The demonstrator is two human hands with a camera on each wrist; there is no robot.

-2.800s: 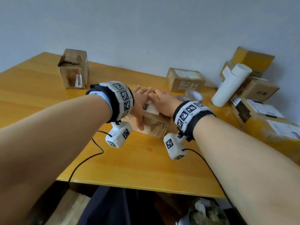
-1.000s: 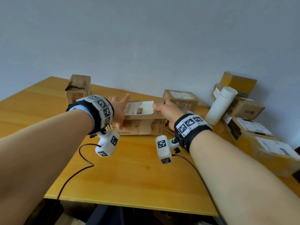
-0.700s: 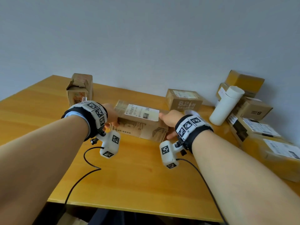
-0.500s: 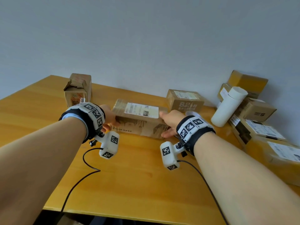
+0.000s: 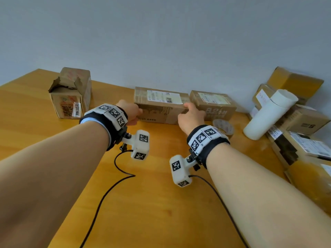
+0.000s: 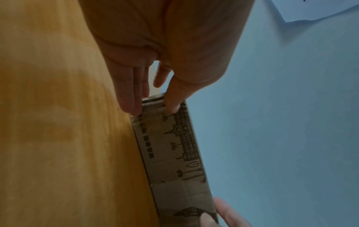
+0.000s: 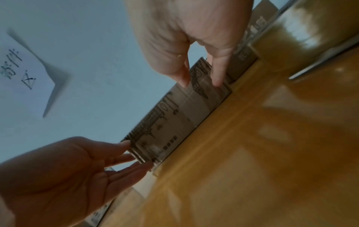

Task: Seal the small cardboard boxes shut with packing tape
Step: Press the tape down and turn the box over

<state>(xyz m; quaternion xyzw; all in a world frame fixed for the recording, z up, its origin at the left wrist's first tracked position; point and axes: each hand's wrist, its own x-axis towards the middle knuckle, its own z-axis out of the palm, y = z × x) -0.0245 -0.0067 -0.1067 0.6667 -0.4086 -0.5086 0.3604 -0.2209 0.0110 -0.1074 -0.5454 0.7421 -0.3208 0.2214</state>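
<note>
Both hands' fingers [image 7: 218, 76] on box [image 7: 174, 119] ends

Legible markings are few. The carton [image 5: 213, 106] just beyond the right hand [image 5: 190, 117] bears large print reading "8.2" on its near face; the characters after it are unclear. The long box [image 5: 161, 106] between both hands carries a white shipping label with barcodes, too small to read. Handwritten characters appear on a wall paper [image 7: 25, 67], not decipherable. The opened box [image 5: 70, 97] beyond the left hand [image 5: 129, 111] shows an unreadable barcode sticker.

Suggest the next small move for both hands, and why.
Probably let go: the long printed cardboard box sits flat by the wall beside the shorter brown cardboard box. Left hand and right hand only touch its ends. The torn-top open box looks unsealed.
</note>
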